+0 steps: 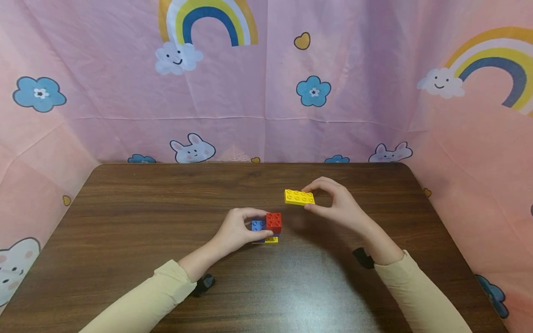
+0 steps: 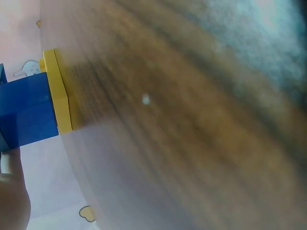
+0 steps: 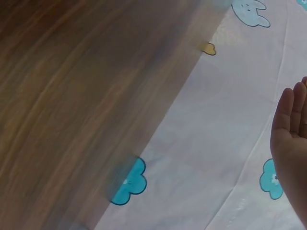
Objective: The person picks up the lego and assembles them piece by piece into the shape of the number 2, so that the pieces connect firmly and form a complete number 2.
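My left hand [image 1: 233, 231] grips a small stack of toy building bricks between thumb and fingers near the middle of the table. The stack has a red brick [image 1: 274, 222] on top, a blue brick [image 1: 258, 225] beside and below it, and a flat yellow brick [image 1: 272, 240] at the bottom. In the left wrist view, the blue brick [image 2: 26, 111] sits on the yellow one [image 2: 58, 91]. To the right and farther back, my right hand [image 1: 339, 206] pinches a yellow brick [image 1: 299, 197] by its right end, studs up, apart from the stack. The right wrist view shows only part of this hand [image 3: 290, 124].
A brown wooden table [image 1: 166, 189] lies under both hands. Behind and beside it hangs a pink and purple cloth [image 1: 266, 92] with rainbows, flowers and rabbits. Dark devices are at the left wrist [image 1: 203, 284] and right wrist [image 1: 363, 258].
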Motion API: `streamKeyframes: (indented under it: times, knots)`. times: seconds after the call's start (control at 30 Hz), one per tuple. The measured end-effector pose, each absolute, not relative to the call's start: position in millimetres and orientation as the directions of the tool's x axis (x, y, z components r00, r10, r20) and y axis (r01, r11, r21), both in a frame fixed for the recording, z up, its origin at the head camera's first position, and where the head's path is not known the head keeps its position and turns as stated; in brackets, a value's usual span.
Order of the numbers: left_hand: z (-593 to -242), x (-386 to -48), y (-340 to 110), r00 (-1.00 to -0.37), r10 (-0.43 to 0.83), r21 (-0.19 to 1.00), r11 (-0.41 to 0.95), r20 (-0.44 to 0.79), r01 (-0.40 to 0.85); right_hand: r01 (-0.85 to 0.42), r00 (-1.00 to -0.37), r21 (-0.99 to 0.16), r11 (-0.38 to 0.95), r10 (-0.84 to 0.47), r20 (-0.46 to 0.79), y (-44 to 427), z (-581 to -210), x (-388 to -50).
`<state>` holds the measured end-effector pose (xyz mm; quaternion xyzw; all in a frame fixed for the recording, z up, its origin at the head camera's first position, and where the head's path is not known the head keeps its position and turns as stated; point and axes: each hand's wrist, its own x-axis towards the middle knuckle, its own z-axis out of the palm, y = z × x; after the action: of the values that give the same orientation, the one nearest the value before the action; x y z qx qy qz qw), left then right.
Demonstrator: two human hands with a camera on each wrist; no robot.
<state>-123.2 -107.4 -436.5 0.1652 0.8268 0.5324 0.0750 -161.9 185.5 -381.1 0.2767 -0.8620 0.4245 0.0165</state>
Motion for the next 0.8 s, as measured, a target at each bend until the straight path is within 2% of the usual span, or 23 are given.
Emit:
streamKeyframes:
  times: [0.8]
  knots:
    - [-437.0, -124.1, -108.7, -0.925, 0.372, 0.891, 0.39, 0.078, 0.232, -0.54, -0.807, -0.73, 0.419, -0.505, 0.307, 159.1, -369.1, -151.2]
